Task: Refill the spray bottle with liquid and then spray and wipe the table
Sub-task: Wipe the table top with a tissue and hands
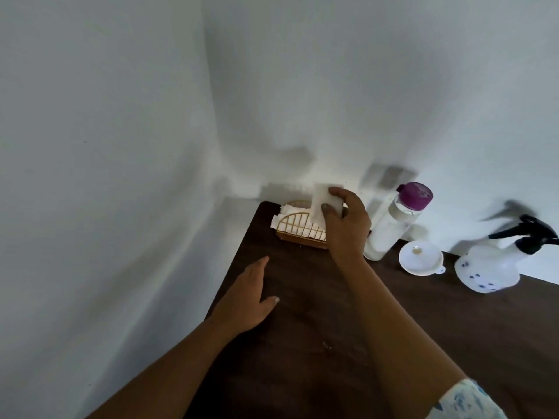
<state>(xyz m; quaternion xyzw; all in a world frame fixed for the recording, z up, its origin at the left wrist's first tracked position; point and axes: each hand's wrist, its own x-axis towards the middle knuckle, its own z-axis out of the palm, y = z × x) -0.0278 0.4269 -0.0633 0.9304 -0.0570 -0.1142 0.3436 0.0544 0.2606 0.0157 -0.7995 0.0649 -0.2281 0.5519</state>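
Observation:
My right hand (344, 225) pinches a white napkin (322, 204) between thumb and fingers, just above the gold wire napkin holder (299, 229) at the table's far left corner. My left hand (249, 297) lies flat and open on the dark wooden table (317, 343), holding nothing. A white spray bottle (496, 264) with a black trigger head stands at the right. A clear bottle with a purple cap (393, 225) stands right of my right hand. A white funnel (421, 257) rests between the two bottles.
White walls meet in a corner behind the table. The table's left edge runs diagonally just beside my left hand. A grey wall plate (390, 176) sits above the capped bottle.

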